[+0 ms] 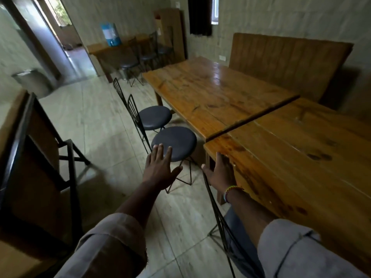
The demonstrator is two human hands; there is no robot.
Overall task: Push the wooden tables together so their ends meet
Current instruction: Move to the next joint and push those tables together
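Two wooden tables stand end to end along the right side. The far table (210, 91) and the near table (291, 157) are separated by a thin dark gap, and the near one sits slightly offset to the right. My right hand (220, 171) grips the left long edge of the near table close to its far corner, fingers curled over the top. My left hand (160, 167) hovers open in the air with fingers spread, above the floor just short of a round stool.
Two wire-backed stools with dark round seats (174, 143) (154, 117) stand left of the tables. A third wire chair (226, 227) is under my right arm. A wooden panel (287, 61) leans on the back wall. A wood-and-metal frame (30, 157) stands at left.
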